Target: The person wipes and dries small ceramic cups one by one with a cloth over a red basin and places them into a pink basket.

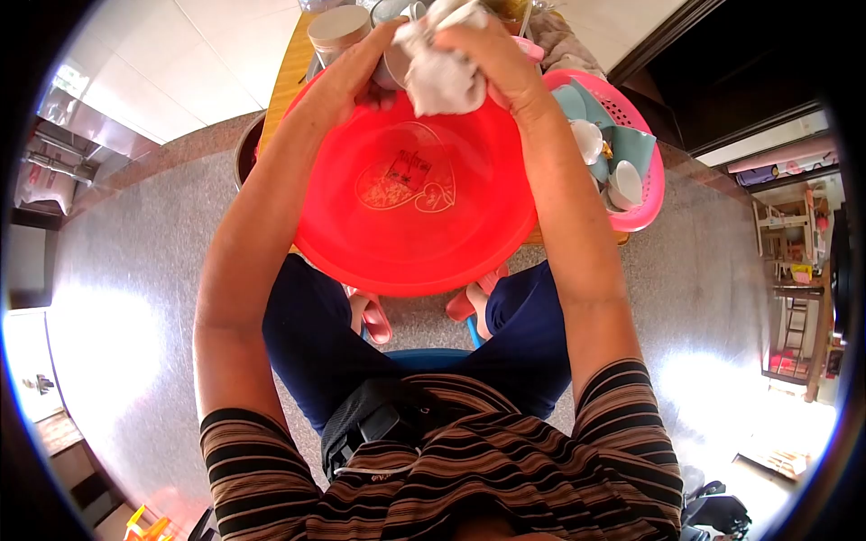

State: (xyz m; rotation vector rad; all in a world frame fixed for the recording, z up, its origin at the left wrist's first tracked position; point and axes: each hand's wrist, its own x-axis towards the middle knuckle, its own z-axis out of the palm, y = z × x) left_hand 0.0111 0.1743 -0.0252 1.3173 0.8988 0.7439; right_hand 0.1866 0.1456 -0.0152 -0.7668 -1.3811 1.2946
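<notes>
Over the far rim of a red plastic basin (487, 234), my right hand (498, 56) is closed on a white cloth (442, 77). My left hand (361, 74) is beside it, with its fingers curled around a rounded, partly see-through object that the cloth and fingers mostly hide; I cannot make out what it is. The cloth touches or covers that object. A printed pattern shows on the basin's bottom.
Right of the basin, a pink basket (651, 194) holds white cups (624, 185) and blue-green pieces (633, 149). A lidded jar (338, 29) and other containers stand at the far left on a wooden table (293, 63). A brownish cloth (564, 45) lies beyond the basket.
</notes>
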